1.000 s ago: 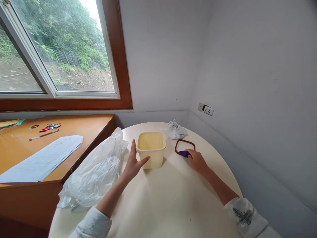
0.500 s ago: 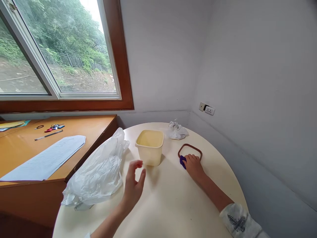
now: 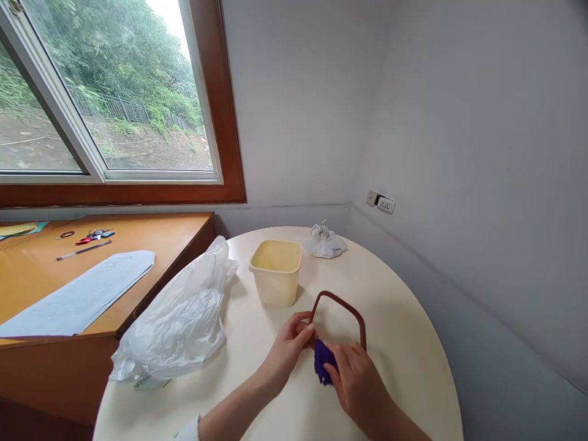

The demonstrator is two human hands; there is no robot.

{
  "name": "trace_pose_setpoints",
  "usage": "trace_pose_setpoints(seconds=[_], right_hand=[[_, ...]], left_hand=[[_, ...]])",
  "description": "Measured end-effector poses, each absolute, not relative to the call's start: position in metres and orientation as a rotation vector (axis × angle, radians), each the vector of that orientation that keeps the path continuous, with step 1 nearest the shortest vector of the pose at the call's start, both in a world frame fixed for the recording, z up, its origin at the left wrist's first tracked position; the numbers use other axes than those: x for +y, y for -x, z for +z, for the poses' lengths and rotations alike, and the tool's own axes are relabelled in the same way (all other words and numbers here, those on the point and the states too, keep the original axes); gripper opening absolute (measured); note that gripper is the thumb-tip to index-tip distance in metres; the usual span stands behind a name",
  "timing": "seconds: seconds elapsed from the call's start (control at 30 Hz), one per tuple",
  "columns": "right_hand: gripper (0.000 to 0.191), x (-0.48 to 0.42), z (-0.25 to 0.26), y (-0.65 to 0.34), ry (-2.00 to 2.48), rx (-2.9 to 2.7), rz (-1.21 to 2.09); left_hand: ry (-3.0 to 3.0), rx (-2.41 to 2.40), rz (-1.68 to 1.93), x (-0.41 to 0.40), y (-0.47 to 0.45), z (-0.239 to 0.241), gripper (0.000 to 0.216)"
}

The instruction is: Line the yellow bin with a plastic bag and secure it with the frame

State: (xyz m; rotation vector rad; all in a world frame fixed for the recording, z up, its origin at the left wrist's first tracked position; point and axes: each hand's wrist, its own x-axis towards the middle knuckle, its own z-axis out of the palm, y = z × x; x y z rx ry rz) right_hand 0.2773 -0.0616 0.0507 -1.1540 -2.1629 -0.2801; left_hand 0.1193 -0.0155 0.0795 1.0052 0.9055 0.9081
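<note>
A brown rounded-rectangle ring (image 3: pixel 342 306) is lifted off the round cream table (image 3: pixel 404 318) in front of me. My left hand (image 3: pixel 287 346) pinches its near left corner. My right hand (image 3: pixel 356 383) is closed on a small purple piece (image 3: pixel 323 361) at the ring's near edge. A pale yellow square tub (image 3: pixel 277 271) stands open and upright just beyond the ring, apart from both hands.
A crumpled clear plastic bag (image 3: pixel 179 318) lies on the table's left side. A small knotted white bag (image 3: pixel 325 242) sits at the far edge. A wooden desk (image 3: pixel 174 236) with papers (image 3: pixel 78 297) and pens adjoins on the left. A wall socket (image 3: pixel 381 202) is at right.
My right hand pulled the brown ring and purple piece back toward me. My left hand left the yellow tub and took hold of the ring. The ring is now raised off the table.
</note>
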Motion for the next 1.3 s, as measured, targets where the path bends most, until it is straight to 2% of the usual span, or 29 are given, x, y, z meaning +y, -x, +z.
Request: trace_pose_setpoints(seconds=[0.2, 0.37, 0.6, 0.73, 0.93, 1.17, 1.3], right_hand=[[0.022, -0.077, 0.058, -0.277, 0.989, -2.289, -0.241], [0.019, -0.070, 0.063, -0.288, 0.725, -2.500, -0.350], [0.019, -0.059, 0.071, -0.271, 0.803, -2.349, -0.430], [0.015, -0.057, 0.066, -0.266, 0.690, -2.451, -0.462], [0.030, -0.029, 0.064, -0.289, 0.493, -2.562, -0.550], [0.041, 0.006, 0.101, -0.307, 0.511, -2.541, -0.609], [0.043, 0.014, 0.110, -0.293, 0.648, -2.312, -0.461]], left_hand=[[-1.320, 0.892, 0.901, -0.020, -0.099, 0.097, 0.050], [-1.536, 1.055, 0.704, -0.008, -0.066, 0.127, 0.040], [-0.951, 0.834, 0.974, -0.029, -0.072, 0.117, 0.059], [-0.926, 0.908, 1.010, -0.030, -0.063, 0.109, 0.053], [-0.970, 0.978, 0.711, -0.014, -0.035, 0.125, 0.044], [-1.007, 1.069, 0.795, -0.004, -0.024, 0.124, 0.037], [-1.067, 1.080, 0.733, -0.005, -0.029, 0.116, 0.038]])
